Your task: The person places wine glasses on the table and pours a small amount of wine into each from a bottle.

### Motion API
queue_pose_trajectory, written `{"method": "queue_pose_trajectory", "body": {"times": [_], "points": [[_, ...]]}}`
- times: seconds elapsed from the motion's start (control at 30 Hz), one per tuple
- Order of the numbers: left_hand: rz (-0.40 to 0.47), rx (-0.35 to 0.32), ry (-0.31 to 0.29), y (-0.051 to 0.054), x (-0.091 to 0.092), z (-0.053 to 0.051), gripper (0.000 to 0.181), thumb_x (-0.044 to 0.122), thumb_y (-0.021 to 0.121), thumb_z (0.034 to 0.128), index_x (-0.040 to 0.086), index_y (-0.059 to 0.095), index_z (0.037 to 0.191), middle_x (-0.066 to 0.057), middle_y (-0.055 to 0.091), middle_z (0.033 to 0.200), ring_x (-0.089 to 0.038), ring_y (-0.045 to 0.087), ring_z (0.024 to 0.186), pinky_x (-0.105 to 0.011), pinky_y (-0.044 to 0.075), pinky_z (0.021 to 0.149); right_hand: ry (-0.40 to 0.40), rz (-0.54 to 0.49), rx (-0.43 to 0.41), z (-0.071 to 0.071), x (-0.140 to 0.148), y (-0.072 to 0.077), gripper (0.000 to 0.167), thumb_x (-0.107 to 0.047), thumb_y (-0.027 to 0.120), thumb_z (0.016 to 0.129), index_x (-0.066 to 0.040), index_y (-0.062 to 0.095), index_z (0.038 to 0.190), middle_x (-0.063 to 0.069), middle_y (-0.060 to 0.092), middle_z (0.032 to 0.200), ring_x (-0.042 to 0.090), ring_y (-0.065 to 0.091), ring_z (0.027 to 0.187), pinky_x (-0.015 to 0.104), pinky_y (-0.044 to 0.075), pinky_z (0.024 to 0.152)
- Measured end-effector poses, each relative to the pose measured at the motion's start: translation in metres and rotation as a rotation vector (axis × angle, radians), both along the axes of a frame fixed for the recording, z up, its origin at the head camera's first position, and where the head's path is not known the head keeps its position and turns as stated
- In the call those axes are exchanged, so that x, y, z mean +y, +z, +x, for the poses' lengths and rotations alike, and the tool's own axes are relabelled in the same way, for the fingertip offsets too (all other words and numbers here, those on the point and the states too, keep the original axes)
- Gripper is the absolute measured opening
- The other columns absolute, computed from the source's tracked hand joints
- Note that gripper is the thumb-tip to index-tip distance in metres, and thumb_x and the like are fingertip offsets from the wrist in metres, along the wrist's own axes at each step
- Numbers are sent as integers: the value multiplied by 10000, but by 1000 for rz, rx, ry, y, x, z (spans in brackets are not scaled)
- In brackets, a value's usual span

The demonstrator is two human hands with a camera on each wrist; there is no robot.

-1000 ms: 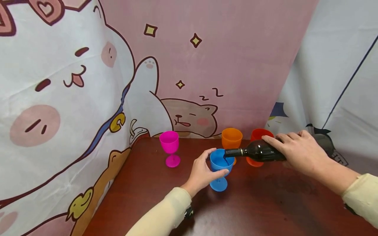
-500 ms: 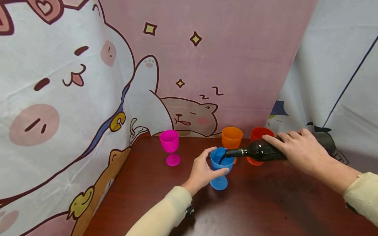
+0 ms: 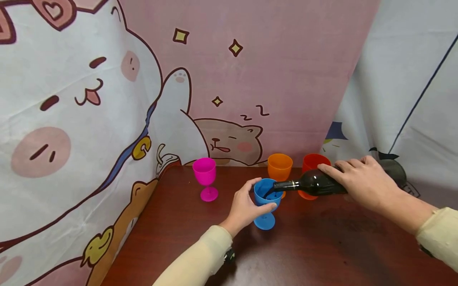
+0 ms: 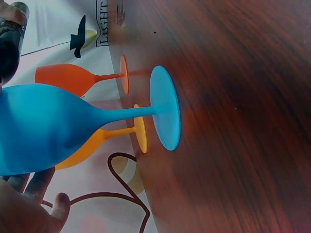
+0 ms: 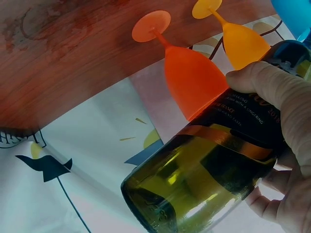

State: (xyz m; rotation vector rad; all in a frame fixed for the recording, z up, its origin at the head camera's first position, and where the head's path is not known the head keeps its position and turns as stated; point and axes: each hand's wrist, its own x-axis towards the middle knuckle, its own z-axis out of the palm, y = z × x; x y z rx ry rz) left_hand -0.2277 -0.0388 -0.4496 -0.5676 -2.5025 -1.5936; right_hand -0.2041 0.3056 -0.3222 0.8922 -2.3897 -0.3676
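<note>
Clasping a bottle [image 3: 320,183] knuckles-up, the right grip [image 3: 368,184] faces the left grip [image 3: 245,209] curled round a blue goblet [image 4: 63,121].

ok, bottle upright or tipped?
Tipped: in the head view the bottle lies nearly level, its mouth over the blue goblet, dark liquid running out.

I count one pink goblet [image 3: 205,175], one orange goblet [image 3: 280,169], one red goblet [image 3: 313,165] and one blue goblet [image 3: 266,201]: four. Plus one wine bottle [image 3: 316,183], one table [image 3: 322,242].
</note>
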Motion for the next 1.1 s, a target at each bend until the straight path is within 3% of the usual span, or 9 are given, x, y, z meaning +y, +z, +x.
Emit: {"method": "queue_pose_trajectory", "body": {"times": [0.37, 0.57, 0.77, 1.1], "points": [[-13, -4, 3, 2, 0, 1, 853, 465, 912, 836, 295, 490, 1557, 75, 656, 1481, -165, 635, 1326, -454, 568, 1087, -29, -28, -32, 1, 0, -7, 939, -284, 1037, 550, -182, 653, 1401, 94, 751, 1065, 330, 729, 923, 536, 542, 700], [-18, -3, 11, 3, 1, 0, 862, 467, 910, 838, 263, 493, 1564, 73, 655, 1486, -170, 630, 1338, -473, 563, 1092, -111, -49, -131, 4, -4, -11, 966, -335, 1036, 600, -189, 605, 1452, 124, 775, 1154, 365, 741, 996, 566, 553, 748], [-11, -2, 6, 3, 3, 0, 831, 459, 912, 836, 313, 496, 1541, 73, 668, 1465, -170, 638, 1315, -460, 569, 1065, -122, -81, -149, 7, -1, -26, 1034, -370, 1046, 556, -185, 590, 1465, 135, 775, 1195, 385, 743, 1039, 591, 555, 774], [-13, -4, 11, 2, 2, 0, 856, 466, 911, 831, 271, 494, 1553, 83, 658, 1467, -153, 637, 1303, -412, 581, 1041, -176, -214, -191, 12, 13, -60, 1024, -357, 1021, 546, -232, 572, 1458, 76, 803, 1086, 325, 757, 891, 523, 519, 720]]}}
